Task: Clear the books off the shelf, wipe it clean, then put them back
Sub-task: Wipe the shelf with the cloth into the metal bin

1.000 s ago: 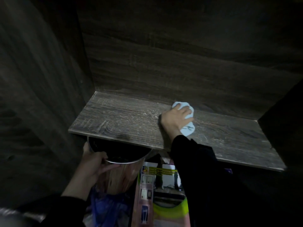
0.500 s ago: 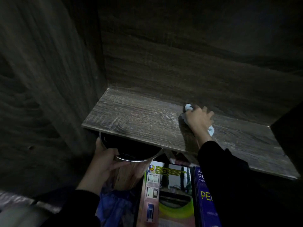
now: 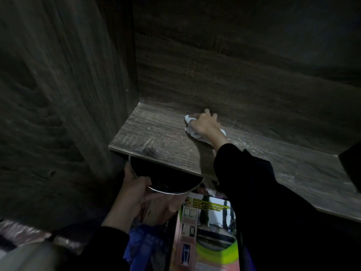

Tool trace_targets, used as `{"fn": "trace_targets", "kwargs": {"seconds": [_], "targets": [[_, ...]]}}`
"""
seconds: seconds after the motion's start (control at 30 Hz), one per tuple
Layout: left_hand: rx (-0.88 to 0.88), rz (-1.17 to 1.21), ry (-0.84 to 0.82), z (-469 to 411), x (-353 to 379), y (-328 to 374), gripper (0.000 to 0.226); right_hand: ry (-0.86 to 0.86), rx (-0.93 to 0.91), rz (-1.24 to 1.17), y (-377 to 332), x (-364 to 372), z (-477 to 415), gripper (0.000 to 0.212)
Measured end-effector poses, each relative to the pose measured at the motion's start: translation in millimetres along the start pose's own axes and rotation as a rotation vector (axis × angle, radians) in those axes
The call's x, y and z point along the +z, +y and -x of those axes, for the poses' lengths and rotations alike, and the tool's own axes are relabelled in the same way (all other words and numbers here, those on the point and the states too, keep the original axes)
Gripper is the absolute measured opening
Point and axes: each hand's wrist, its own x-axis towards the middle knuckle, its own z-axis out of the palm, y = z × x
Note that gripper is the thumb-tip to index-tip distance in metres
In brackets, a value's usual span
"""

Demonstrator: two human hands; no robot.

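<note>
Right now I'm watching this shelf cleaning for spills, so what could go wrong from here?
The left hand holds the metal bin under the shelf edge only at its rim; it might tip or slip. The right hand wipes with the cloth far back, so dust may miss the bin and land on the books below.

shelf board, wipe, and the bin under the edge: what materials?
Shelf: looks like wood-grain laminate board, matte, thin pale edge; solid wood not excluded. Cloth: soft white fabric or tissue, crumpled under the right hand. Bin: shiny metal rim, mirror-like side, in the left hand.
</note>
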Motion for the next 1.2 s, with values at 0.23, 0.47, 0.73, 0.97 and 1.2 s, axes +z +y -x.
{"fn": "trace_targets", "kwargs": {"seconds": [0.23,0.47,0.73,0.97,1.2], "targets": [[0.002,-0.042,-0.013,-0.7,-0.5,0.8,0.074,0.374,0.281,-0.094,67.1,-4.3,29.4,0.041],[0.014,-0.018,-0.014,0.2,1.0,1.5,0.07,0.333,0.162,0.062,34.3,41.5,19.8,0.051],[0.029,-0.015,-0.03,6.1,3.6,4.5,0.073,0.058,-0.359,0.124,-5.3,63.5,60.8,0.051],[0.027,-0.055,-0.036,7.5,0.5,5.1,0.07,-0.051,-0.71,-0.154,-8.8,76.0,115.5,0.058],[0.016,-0.031,-0.031,7.2,-5.3,6.3,0.061,0.42,-0.159,-0.615,73.9,6.1,102.9,0.039]]}}
